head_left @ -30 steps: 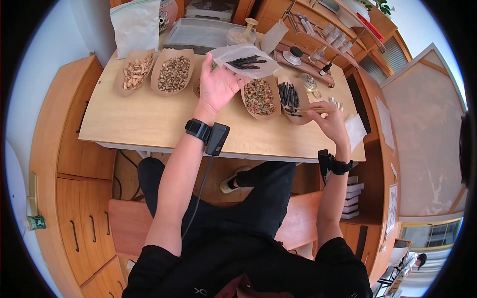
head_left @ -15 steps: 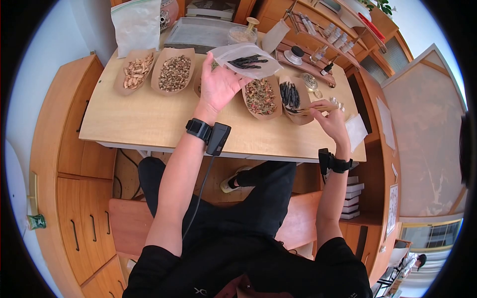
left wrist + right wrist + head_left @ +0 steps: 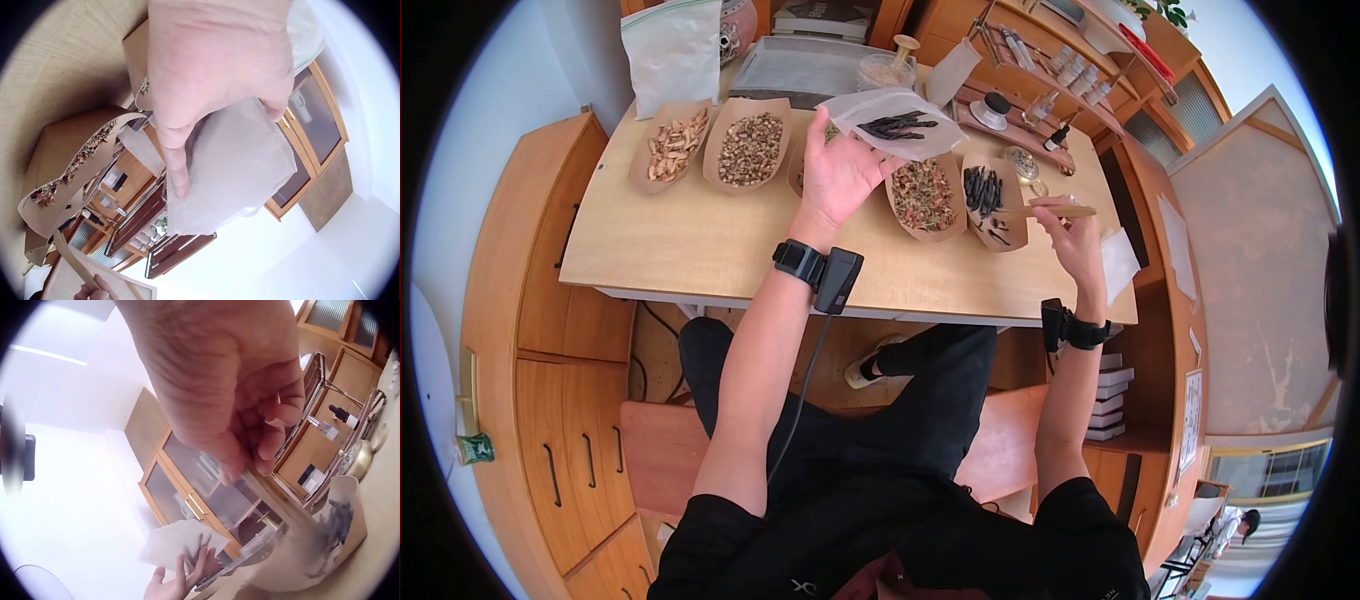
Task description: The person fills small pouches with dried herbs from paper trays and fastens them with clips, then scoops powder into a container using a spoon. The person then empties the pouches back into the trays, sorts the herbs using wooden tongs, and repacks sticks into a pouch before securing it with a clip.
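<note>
My left hand (image 3: 840,180), palm up, holds a translucent white bag (image 3: 945,138) with dark strips (image 3: 897,125) showing through it. In the left wrist view, thumb and fingers of that hand (image 3: 212,69) lie around the bag (image 3: 240,165). My right hand (image 3: 1072,243) pinches wooden tweezers (image 3: 1064,211), their tips over the near part of a brown paper tray (image 3: 1015,232). Black strips (image 3: 982,188) fill its far part, with a few small pieces nearer me. The right wrist view shows the tweezers (image 3: 278,497) pointing at the dark strips (image 3: 339,520); their tips are blurred.
Left of the black strips stand several paper trays, with mixed dried flowers (image 3: 922,195), brown pieces (image 3: 750,148) and pale slices (image 3: 677,145). Behind are a mesh-like tray (image 3: 800,68), a white bag (image 3: 672,60) and a rack (image 3: 1055,60) of small bottles.
The tweezers have lifted slightly and lie more level, uncovering small dark pieces in the near part of the tray. My left hand and the bag have hardly moved.
</note>
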Action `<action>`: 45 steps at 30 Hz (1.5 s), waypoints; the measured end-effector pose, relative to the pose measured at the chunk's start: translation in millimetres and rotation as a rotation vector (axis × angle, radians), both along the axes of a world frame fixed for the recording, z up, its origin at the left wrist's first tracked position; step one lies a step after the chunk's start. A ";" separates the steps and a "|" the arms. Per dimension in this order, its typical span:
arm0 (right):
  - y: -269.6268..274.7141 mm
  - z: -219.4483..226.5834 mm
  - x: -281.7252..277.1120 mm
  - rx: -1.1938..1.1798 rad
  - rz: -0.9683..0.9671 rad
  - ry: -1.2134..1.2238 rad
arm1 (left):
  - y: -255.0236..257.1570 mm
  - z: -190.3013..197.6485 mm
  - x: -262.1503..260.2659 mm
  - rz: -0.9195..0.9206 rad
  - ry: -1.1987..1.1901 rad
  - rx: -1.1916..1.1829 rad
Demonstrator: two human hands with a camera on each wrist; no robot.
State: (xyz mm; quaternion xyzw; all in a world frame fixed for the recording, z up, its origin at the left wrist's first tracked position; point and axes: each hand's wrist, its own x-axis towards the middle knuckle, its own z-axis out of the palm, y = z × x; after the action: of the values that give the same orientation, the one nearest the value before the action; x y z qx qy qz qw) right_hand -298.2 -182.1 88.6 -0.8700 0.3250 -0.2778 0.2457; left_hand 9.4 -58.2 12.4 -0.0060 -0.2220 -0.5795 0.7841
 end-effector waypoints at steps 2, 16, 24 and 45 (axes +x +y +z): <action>8.8 10.0 1.8 -0.005 -0.007 -0.033 | -0.8 -0.3 0.0 0.002 -0.006 0.000; 79.6 51.8 92.2 -0.485 0.387 -0.163 | 3.8 11.2 -7.6 -0.062 -0.105 0.068; 72.0 55.2 58.5 -0.383 0.325 -0.254 | -0.5 2.4 -2.3 0.003 -0.065 0.042; -0.2 -25.7 7.5 0.098 0.013 -0.010 | -2.1 -1.4 0.3 -0.075 0.016 -0.014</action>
State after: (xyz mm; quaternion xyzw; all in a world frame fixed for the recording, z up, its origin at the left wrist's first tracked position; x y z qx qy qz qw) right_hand -290.7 -182.2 62.8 -0.8577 0.3312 -0.2644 0.2912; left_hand 9.7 -60.3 11.1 -0.0243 -0.2193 -0.6070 0.7634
